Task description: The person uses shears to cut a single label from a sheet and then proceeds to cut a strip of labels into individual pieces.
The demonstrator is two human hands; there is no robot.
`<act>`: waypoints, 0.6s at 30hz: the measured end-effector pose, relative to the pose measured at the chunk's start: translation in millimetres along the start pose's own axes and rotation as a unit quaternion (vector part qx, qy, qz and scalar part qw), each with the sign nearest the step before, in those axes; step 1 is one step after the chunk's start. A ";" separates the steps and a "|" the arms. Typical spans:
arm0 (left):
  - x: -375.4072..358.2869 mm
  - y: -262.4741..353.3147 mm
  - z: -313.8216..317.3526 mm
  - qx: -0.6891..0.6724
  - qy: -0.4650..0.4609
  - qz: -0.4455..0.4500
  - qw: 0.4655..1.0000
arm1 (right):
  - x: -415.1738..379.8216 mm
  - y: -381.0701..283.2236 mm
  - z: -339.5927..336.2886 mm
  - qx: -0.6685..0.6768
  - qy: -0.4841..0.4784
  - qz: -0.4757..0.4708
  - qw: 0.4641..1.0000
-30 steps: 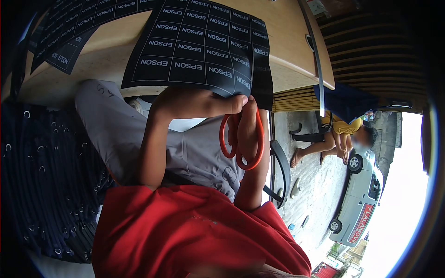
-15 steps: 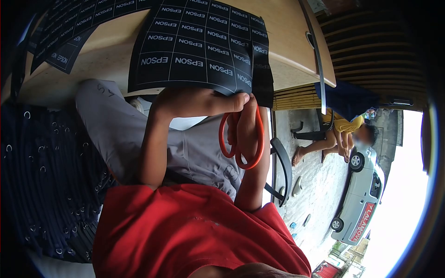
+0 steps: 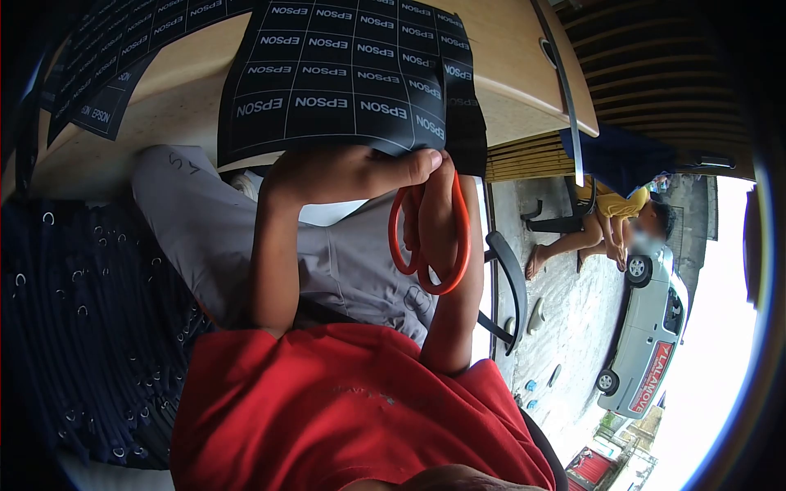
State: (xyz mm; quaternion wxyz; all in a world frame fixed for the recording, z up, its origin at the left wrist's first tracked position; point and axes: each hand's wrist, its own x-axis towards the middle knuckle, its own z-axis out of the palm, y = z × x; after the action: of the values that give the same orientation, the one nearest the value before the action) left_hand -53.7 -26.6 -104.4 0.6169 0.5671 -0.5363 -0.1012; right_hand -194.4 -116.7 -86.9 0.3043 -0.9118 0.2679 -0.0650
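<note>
A black sheet (image 3: 327, 78) printed with a grid of white EPSON labels, upside down to me, hangs over the table's near edge. My left hand (image 3: 352, 176) is closed at the sheet's near edge, fingers underneath and thumb pointing right to the corner. Just right of that thumb, my right hand (image 3: 438, 225) grips scissors with orange-red handles (image 3: 463, 254), its fingers inside the loops. The blades are hidden. A folded-back part of the sheet (image 3: 467, 123) hangs down to the right, above my right wrist.
More printed black sheets (image 3: 123, 49) lie at the left of the wooden table (image 3: 524, 65). Dark straps with metal rings (image 3: 90, 327) hang at lower left. A black chair armrest (image 3: 509, 295) stands right of me. Farther right are a seated person (image 3: 610, 213) and a parked van (image 3: 647, 344).
The sheet and both hands have shifted slightly up and left in view, while the background moved a little right. Both hands keep their hold.
</note>
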 end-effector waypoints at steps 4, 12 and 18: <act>-1.3 3.8 -2.2 -0.028 -0.006 -0.031 0.999 | -1.2 -0.1 -0.6 0.035 0.017 -0.032 0.999; -1.4 2.8 -3.7 -0.041 -0.008 -0.047 0.998 | 2.1 -3.8 -0.4 0.038 0.039 -0.044 0.998; -1.1 3.8 -6.3 -0.032 -0.009 -0.044 0.998 | 2.0 -0.7 2.0 0.013 0.033 -0.032 0.999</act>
State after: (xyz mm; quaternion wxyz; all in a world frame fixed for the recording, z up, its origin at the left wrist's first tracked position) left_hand -51.1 -20.8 -100.6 0.6245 0.5694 -0.5130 -0.1502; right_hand -191.8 -116.2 -88.2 0.3045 -0.9133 0.2477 -0.1083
